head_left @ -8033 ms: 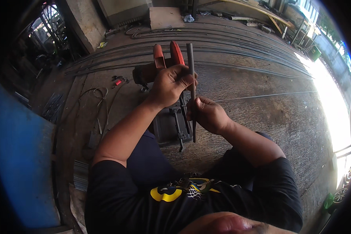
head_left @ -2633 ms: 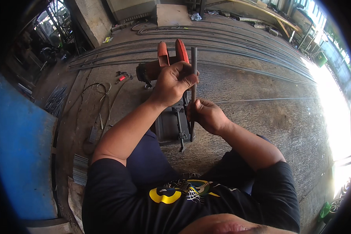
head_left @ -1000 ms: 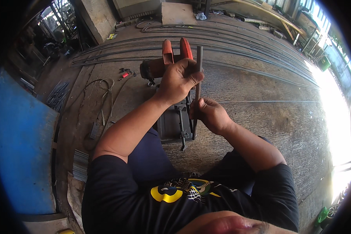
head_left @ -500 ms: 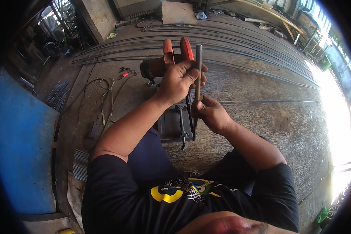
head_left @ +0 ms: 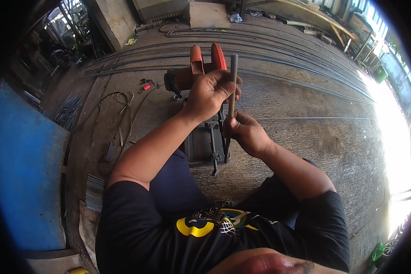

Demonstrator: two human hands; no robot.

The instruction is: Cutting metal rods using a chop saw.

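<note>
A short grey metal rod (head_left: 233, 66) stands nearly upright in front of me, its top leaning slightly right. My left hand (head_left: 208, 97) grips its upper part, the thumb across it and the fingers partly hidden behind. Lower down, my right hand (head_left: 249, 133) is closed on the same rod, thumb pressed to its side. The rod's lower end sticks out below that hand. Behind and beneath my hands is a cut-off saw with an orange-red body (head_left: 183, 77) and a black base (head_left: 198, 147); my left hand hides part of it. A clamp screw (head_left: 213, 146) runs along the base.
Long thin metal bars (head_left: 301, 64) lie across the floor beyond the saw. A cable (head_left: 129, 107) loops on the left, near a small red object (head_left: 146, 86). Cut rods (head_left: 94, 192) lie in a bundle beside a blue metal panel (head_left: 25, 169).
The rod has tipped very slightly, its top shifting right and its lower end left. Both hands keep their hold in almost the same place.
</note>
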